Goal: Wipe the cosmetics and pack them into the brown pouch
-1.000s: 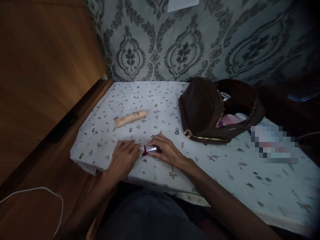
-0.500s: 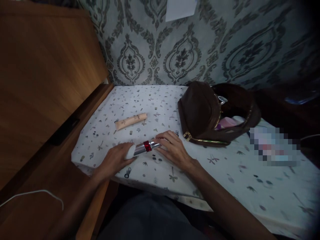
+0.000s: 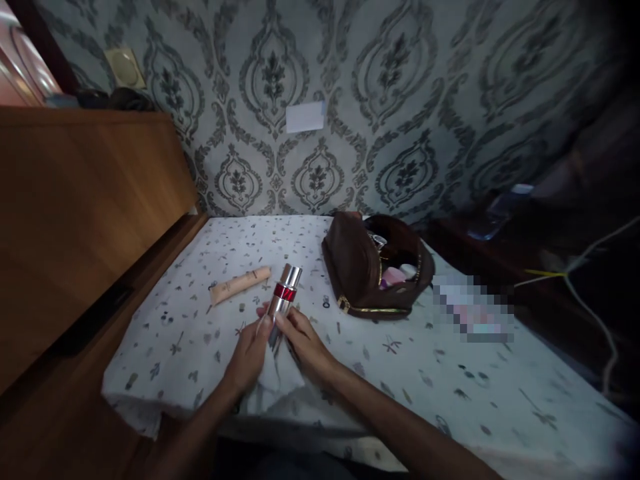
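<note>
Two hands close in on one bottle (image 3: 281, 300) in the head view! Left hand (image 3: 250, 353) and right hand (image 3: 307, 343) have their fingers wrapped narrowly round its lower end, thumbs nearly meeting on the near side. That double grip probably steadies it, leaving the red band and silver top clear, tilted up and away beyond the fingertips. White cloth (image 3: 277, 373) bunches just below the fingers, perhaps pinched against the base. Ahead and left of them, the tube (image 3: 241, 285) lies flat on the counter (image 3: 180, 280); ahead and right sits the bag (image 3: 350, 257), gaping open, likely for easy reach.

And what a change from half a second ago! The bottle lay nearly sideways between separated hands; now it points away, hands together at one end. Tube and bag keep their spots, while the view has tipped up, showing more wall (image 3: 320, 80).
</note>
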Demonstrator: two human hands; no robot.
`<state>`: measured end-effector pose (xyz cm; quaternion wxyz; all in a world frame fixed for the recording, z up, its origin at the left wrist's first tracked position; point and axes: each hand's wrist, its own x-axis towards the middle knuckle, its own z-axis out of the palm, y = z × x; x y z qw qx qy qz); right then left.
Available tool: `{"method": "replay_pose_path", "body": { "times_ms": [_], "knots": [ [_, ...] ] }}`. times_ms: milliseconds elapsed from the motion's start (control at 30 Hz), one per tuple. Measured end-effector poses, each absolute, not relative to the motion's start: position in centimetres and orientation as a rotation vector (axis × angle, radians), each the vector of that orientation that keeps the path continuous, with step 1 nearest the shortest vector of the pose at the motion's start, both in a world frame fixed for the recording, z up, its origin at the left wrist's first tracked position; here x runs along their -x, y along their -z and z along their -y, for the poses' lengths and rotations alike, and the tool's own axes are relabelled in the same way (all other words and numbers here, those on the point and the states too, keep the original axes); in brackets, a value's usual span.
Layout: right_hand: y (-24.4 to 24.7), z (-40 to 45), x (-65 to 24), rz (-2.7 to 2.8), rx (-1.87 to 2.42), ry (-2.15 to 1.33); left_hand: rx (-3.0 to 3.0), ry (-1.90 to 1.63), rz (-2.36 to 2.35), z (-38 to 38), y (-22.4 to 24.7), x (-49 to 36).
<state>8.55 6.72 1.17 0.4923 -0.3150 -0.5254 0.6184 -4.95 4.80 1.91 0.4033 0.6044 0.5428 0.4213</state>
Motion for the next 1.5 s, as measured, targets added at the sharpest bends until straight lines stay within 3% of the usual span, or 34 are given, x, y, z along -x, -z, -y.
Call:
{"method": "replay_pose_path", "body": {
  "times_ms": [300,500,733,867,1100,1367,1500],
  "knots": [
    [-1.7,-6.4,-9.5,0.927,0.737,-1.549,-2.098,-0.793,-1.718,-6.3,-1.8,6.2],
    [-2.1,-5.4,-12.4,1.122,0.795,-1.696,-1.931,-1.137,-1.294,-8.0,-5.8,7.0],
    [-2.7,-3.8,-15.9,1.548,0.841,-1.749,-2.062,-0.704,-0.978,-8.4,-9.2,7.7],
    [-3.4,-3.3,-17.1,1.75,0.908,-1.627,-2.052,-0.624,-0.939,-7.8,-8.9,7.3],
    [-4.2,-2.7,-17.4,2.182,1.307,-0.658,-2.075,-0.742,-1.195,-7.5,-7.7,6.1],
    [-3.7,-2.7,-17.3,2.258,1.348,-0.502,-1.932,-0.795,-1.221,-7.5,-6.8,5.8],
    [-3.6,-2.7,-17.7,2.169,1.248,-0.763,-1.997,-0.637,-1.142,-7.6,-8.1,6.6]
  ]
}}
